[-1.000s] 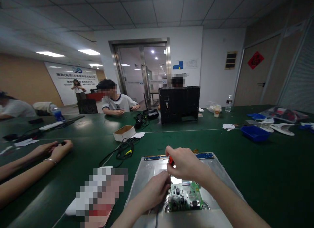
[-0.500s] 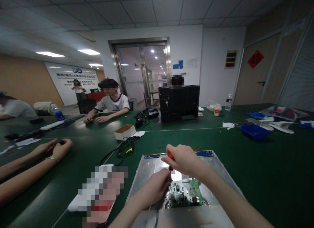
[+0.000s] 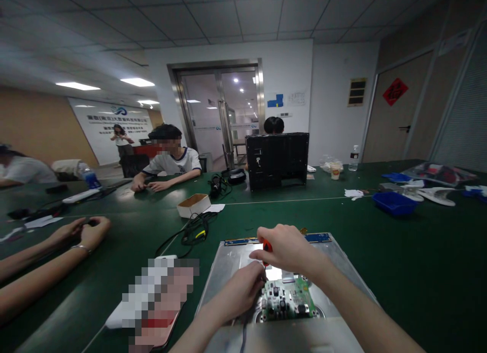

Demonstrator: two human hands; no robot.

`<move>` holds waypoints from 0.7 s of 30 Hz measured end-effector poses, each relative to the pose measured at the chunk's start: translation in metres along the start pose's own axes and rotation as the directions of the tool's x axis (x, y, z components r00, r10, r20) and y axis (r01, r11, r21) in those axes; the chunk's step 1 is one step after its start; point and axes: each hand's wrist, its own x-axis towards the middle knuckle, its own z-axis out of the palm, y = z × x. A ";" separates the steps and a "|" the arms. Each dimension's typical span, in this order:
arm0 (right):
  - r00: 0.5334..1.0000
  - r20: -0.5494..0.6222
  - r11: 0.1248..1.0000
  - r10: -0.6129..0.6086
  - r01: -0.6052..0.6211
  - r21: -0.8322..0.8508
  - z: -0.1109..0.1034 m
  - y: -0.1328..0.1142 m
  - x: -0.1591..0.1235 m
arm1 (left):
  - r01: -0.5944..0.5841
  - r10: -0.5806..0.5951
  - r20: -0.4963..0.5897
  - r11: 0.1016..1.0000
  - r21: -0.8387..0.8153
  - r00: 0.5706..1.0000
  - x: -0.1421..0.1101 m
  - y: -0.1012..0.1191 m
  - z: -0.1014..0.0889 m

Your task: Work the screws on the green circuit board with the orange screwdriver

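Observation:
Gripped in my right hand [image 3: 287,249] is a screwdriver [image 3: 267,245] with a red and black handle, held upright with its tip down by the corner of a green circuit board [image 3: 291,296]. My left hand [image 3: 249,282] is closed low around the shaft near the tip; its fingertips are partly hidden. Beneath both hands lies a flat metal display panel [image 3: 338,282], with a narrow blue circuit strip [image 3: 318,238] along its far edge. A dark cable [image 3: 243,335] runs from under my left hand toward me.
Left of the panel lie a white object [image 3: 125,307] and a pink phone-like object [image 3: 167,312], both pixelated. Beyond are black cables [image 3: 196,231], an open box [image 3: 193,206], a black monitor casing [image 3: 277,160] and a blue tray [image 3: 394,203]. Another person's hands [image 3: 93,234] are at left.
My right hand has shifted very slightly on the screwdriver, and more of the red handle shows. My left hand stays in place. The person behind the monitor casing has moved their head slightly.

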 end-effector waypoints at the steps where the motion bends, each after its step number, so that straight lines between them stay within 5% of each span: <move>1: 1.000 0.002 1.000 0.008 -0.008 -0.009 0.000 0.000 0.000 | -0.002 0.002 -0.001 1.000 0.003 1.000 0.000 0.001 0.000; 21: 1.000 0.004 1.000 0.003 -0.003 0.024 0.000 0.001 -0.001 | -0.034 0.034 -0.007 0.999 -0.015 0.999 0.001 -0.004 0.003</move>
